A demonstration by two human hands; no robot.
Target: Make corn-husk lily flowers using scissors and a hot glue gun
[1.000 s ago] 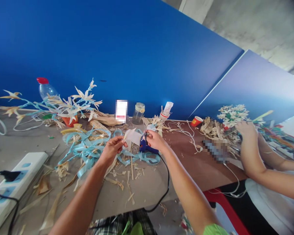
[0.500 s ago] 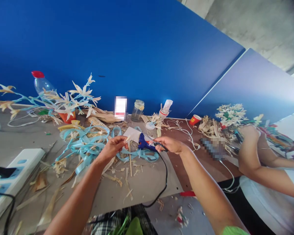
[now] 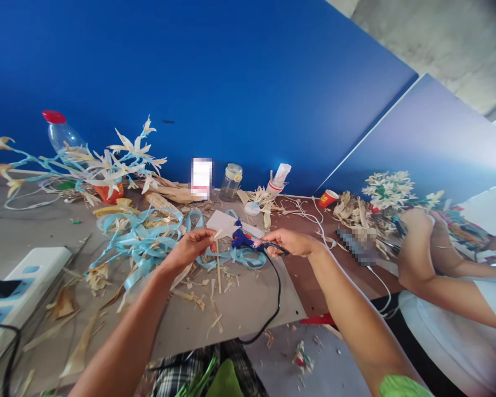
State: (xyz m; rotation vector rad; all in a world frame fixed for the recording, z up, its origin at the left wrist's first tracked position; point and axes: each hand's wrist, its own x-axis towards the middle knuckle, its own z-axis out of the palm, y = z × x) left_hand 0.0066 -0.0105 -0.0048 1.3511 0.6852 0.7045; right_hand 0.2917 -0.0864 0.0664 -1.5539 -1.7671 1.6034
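Note:
Over the near middle of the table, my left hand [image 3: 196, 243] pinches a small pale strip of dried husk [image 3: 218, 235] between thumb and fingertips. To its right, my right hand [image 3: 291, 242] is closed around the dark handles of a pair of scissors [image 3: 278, 248], whose blades point left towards the husk strip without touching it. Behind the blades lies a blue glue gun [image 3: 242, 240], its black cord running down past the table edge. Under the gun are a white card [image 3: 221, 221] and loops of light blue ribbon [image 3: 254, 260].
Tangled blue ribbon [image 3: 149, 237] and husk flowers on stems [image 3: 128, 149] fill the left, near a white power strip [image 3: 28, 298]. A glass jar [image 3: 231, 183] and red paper cup [image 3: 328, 198] stand at the back. Another person's arms [image 3: 417, 253] rest at right beside a phone [image 3: 355, 246].
The view has shifted slightly. My right hand has turned the scissors a little, so their handles sit lower against the palm. My left hand keeps its pinch on the husk strip.

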